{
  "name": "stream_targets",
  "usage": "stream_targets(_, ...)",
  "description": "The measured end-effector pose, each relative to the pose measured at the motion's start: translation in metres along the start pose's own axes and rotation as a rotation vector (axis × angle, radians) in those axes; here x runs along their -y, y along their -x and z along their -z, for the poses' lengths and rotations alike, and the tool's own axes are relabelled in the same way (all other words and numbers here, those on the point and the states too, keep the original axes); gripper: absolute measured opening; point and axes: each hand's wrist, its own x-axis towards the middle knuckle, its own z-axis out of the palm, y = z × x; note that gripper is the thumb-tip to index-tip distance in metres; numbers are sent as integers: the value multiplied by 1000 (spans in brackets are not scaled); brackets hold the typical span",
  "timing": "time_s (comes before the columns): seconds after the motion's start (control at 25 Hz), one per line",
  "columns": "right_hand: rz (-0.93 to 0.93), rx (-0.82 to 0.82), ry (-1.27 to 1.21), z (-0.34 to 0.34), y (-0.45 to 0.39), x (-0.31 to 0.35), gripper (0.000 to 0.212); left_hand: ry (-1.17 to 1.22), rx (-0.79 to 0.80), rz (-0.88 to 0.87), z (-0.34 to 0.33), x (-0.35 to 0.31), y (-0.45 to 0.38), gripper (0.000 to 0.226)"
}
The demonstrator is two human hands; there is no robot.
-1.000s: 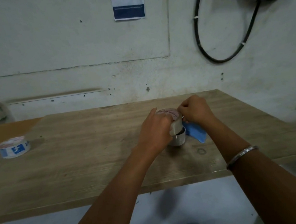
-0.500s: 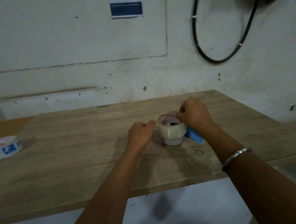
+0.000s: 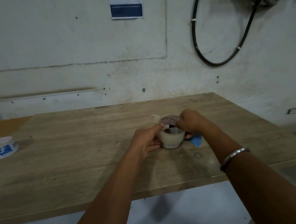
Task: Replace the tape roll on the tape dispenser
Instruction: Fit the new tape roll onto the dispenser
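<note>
My left fingers [image 3: 159, 128] pinch the rim of the clear, shiny tape roll [image 3: 172, 139], which sits near the middle of the wooden table [image 3: 75, 156] on the blue plastic tape dispenser [image 3: 196, 140]. My right hand [image 3: 190, 123] wraps the far side of the roll, fingers closed around it. My left hand [image 3: 146, 142] rests low beside it. A loose bit of tape sticks up behind. I think that sticky end could fold onto itself or grab my fingers. If I pull too hard, the roll could pop off crooked. The white and blue printed tape roll [image 3: 0, 148] sits well apart, at the table's left edge.
</note>
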Motion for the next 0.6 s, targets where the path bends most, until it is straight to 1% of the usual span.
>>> stream_targets(0.04,-16,11,-40,0,0,-1,31,26,10,-7,-1,-1,0,56)
stream_targets(0.16,-13,-41,-99,1,2,-1,31,73,-26,-29,-4,-4,-1,56)
stream_targets(0.32,29,-108,-36,-3,-3,2,27,69,-34,-18,-4,-3,-9,55)
stream_targets(0.4,24,-82,15,-4,-5,3,25,25,-33,-17,-3,1,-13,61)
stream_targets(0.48,-11,-23,3,-8,-6,-1,26,1,-21,-16,-3,4,-15,64)
stream_targets(0.6,-1,-34,80,-17,-8,-4,33,-11,-53,-13,-3,7,-17,55)
